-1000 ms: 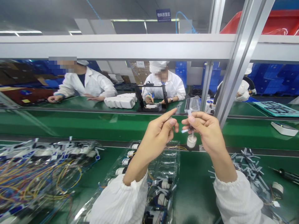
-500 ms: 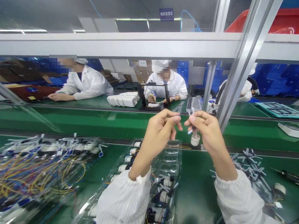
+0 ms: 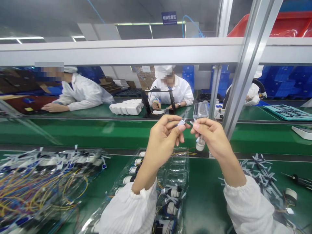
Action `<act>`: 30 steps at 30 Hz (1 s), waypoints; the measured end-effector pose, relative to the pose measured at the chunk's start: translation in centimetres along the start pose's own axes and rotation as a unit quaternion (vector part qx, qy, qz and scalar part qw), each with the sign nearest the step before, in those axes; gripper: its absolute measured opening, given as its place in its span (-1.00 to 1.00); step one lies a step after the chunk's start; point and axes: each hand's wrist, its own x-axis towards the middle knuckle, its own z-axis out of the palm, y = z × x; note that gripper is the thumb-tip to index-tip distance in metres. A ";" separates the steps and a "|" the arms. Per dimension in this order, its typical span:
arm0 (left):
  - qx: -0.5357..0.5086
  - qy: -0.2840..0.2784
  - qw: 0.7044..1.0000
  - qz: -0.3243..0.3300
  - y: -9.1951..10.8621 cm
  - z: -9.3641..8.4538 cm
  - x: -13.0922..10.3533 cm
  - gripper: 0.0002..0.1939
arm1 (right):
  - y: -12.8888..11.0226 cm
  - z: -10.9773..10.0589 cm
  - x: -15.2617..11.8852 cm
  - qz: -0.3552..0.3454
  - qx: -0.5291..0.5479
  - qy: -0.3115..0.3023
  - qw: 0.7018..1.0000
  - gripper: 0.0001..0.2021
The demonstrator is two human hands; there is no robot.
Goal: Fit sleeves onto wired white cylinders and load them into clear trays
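Raised over the bench, my left hand pinches a small flat white tab between thumb and fingers. Close beside it, my right hand is closed on a small piece with thin white strips; most of that piece is hidden by the fingers. The fingertips of both hands nearly meet. Just under my right hand, a white cylindrical part stands at the bench's back edge. Below my left forearm lies a clear plastic tray with several black-and-white cylindrical parts and thin wires.
Many wired parts spread across the left. At right lie a pile of white-strip pieces, a cylindrical part and a black-handled screwdriver. A metal post rises ahead. Co-workers in white sit across the green divider.
The white tab in my left hand has turned into clearer view. The piece in my right hand has shifted, its lower strip less visible. The camera view has moved slightly.
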 end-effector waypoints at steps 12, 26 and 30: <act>0.033 0.010 0.997 0.064 -0.5 0.0 -0.1 -0.78 | 0.0 -0.1 0.1 -0.009 -0.016 0.004 1.000 -0.72; 0.031 -0.010 0.996 0.077 -0.6 0.4 -0.4 -0.75 | -0.1 0.5 -0.5 -0.160 -0.115 0.006 0.980 -0.89; 0.020 -0.006 0.997 0.071 -0.5 0.7 -0.6 -0.72 | 0.0 0.8 -0.7 -0.185 -0.110 0.017 0.977 -0.90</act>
